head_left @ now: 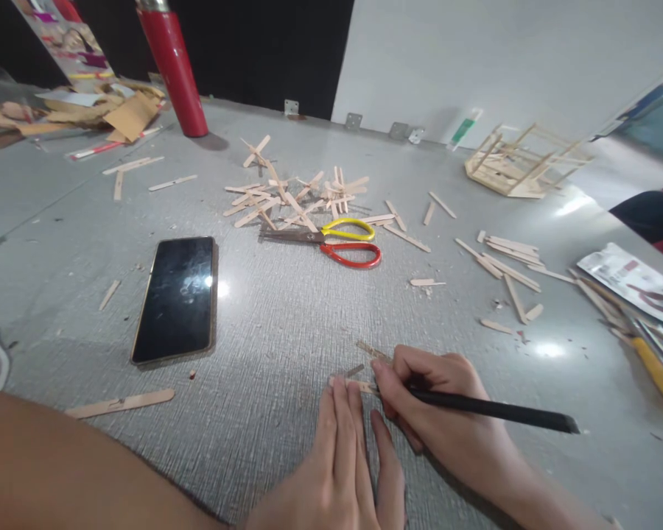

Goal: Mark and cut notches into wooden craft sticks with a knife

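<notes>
My left hand lies with fingers stretched out side by side, fingertips pressing a small wooden craft stick onto the table. Part of that stick is covered by both hands. In a writing grip, my right hand is closed round a slim black pen-shaped tool. Its back end points right; the working tip is hidden behind my fingers, close to the stick. Short wood slivers lie just beyond my fingertips. Farther off rest scissors with one yellow and one red handle loop.
A loose pile of craft sticks lies behind the scissors, with more sticks to the right. A phone is at left, a red bottle behind it. A stick-built frame stands back right, and a yellow-handled tool at far right.
</notes>
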`<control>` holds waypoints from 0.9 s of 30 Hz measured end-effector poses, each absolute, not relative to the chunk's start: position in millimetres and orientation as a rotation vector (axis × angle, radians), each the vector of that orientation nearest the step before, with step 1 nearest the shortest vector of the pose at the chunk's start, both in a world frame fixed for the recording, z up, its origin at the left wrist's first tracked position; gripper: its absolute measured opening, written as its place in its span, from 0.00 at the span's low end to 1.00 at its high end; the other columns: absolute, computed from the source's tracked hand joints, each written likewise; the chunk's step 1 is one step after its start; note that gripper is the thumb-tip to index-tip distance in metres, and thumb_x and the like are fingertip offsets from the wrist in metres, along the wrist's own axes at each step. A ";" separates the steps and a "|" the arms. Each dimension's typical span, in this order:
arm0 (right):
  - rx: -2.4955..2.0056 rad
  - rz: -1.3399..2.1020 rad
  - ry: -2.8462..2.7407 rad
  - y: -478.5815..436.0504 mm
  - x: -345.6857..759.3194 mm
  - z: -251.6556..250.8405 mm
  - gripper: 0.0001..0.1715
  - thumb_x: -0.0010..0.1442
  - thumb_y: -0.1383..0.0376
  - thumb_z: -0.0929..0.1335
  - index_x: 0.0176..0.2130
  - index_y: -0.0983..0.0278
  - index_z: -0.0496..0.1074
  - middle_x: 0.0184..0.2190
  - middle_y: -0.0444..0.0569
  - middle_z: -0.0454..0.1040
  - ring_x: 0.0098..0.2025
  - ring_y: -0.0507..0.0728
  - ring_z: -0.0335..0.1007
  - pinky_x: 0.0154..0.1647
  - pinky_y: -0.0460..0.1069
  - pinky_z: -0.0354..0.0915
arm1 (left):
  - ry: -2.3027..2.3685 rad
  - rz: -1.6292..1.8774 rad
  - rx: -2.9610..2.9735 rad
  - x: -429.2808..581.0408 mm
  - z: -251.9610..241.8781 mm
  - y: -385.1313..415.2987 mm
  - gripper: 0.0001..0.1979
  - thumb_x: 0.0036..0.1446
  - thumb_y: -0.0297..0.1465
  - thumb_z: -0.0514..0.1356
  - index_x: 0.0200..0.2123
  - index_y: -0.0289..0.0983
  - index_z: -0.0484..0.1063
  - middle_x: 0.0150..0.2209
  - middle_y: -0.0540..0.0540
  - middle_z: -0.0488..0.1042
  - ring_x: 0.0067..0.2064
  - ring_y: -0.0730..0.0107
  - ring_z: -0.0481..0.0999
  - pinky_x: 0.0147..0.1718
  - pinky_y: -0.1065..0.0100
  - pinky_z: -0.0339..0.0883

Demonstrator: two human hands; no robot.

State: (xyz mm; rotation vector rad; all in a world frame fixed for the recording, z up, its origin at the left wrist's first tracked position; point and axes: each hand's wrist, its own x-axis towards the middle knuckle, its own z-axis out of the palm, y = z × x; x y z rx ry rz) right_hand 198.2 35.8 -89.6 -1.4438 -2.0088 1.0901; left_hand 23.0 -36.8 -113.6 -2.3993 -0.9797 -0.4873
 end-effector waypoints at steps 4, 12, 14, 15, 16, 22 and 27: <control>-1.438 1.049 -2.038 37.5 197.9 -89.4 0.29 0.72 0.57 0.66 0.21 0.59 0.57 0.10 0.37 0.59 0.13 0.47 0.52 0.15 0.44 0.51 | -0.989 -0.470 -2.411 23.8 -116.3 -37.6 0.21 0.65 0.38 0.62 0.49 0.24 0.79 0.47 0.33 0.84 0.50 0.45 0.84 0.55 0.47 0.61; -1.436 1.006 -2.079 38.4 197.3 -88.4 0.30 0.72 0.57 0.66 0.20 0.58 0.57 0.09 0.37 0.60 0.13 0.47 0.53 0.14 0.45 0.53 | -0.988 -0.487 -2.404 23.8 -117.5 -38.6 0.22 0.65 0.40 0.63 0.49 0.24 0.79 0.47 0.33 0.85 0.49 0.44 0.84 0.55 0.46 0.62; -1.438 1.004 -2.079 38.2 198.2 -89.3 0.30 0.72 0.57 0.66 0.20 0.58 0.57 0.09 0.37 0.60 0.13 0.48 0.54 0.14 0.45 0.53 | -0.991 -0.492 -2.414 23.8 -118.5 -38.5 0.22 0.65 0.40 0.63 0.49 0.24 0.79 0.46 0.33 0.85 0.49 0.44 0.84 0.55 0.46 0.61; -1.435 1.004 -2.078 38.1 198.9 -89.7 0.30 0.72 0.57 0.66 0.20 0.58 0.57 0.09 0.37 0.60 0.13 0.48 0.54 0.14 0.45 0.53 | -1.000 -0.500 -2.418 23.9 -119.1 -38.6 0.23 0.65 0.41 0.63 0.49 0.24 0.79 0.46 0.32 0.85 0.49 0.43 0.83 0.55 0.46 0.61; -1.433 1.009 -2.077 38.0 199.6 -90.1 0.30 0.72 0.57 0.66 0.20 0.58 0.57 0.09 0.37 0.60 0.13 0.47 0.53 0.15 0.45 0.53 | -1.015 -0.510 -2.418 23.9 -119.8 -38.7 0.23 0.64 0.41 0.63 0.49 0.24 0.79 0.46 0.32 0.85 0.49 0.43 0.83 0.55 0.46 0.61; -1.432 1.053 -2.040 37.6 201.5 -91.2 0.29 0.72 0.56 0.66 0.20 0.59 0.59 0.10 0.38 0.61 0.12 0.47 0.53 0.15 0.44 0.53 | -1.033 -0.495 -2.432 23.0 -118.8 -37.9 0.24 0.66 0.43 0.62 0.49 0.24 0.79 0.50 0.31 0.83 0.51 0.42 0.83 0.54 0.47 0.61; -1.467 1.139 -1.948 36.8 199.4 -91.1 0.29 0.72 0.55 0.66 0.21 0.59 0.61 0.10 0.37 0.60 0.12 0.47 0.54 0.15 0.43 0.53 | -0.990 -0.458 -2.446 22.2 -113.4 -36.6 0.24 0.70 0.41 0.58 0.51 0.23 0.78 0.49 0.31 0.83 0.50 0.42 0.83 0.53 0.48 0.61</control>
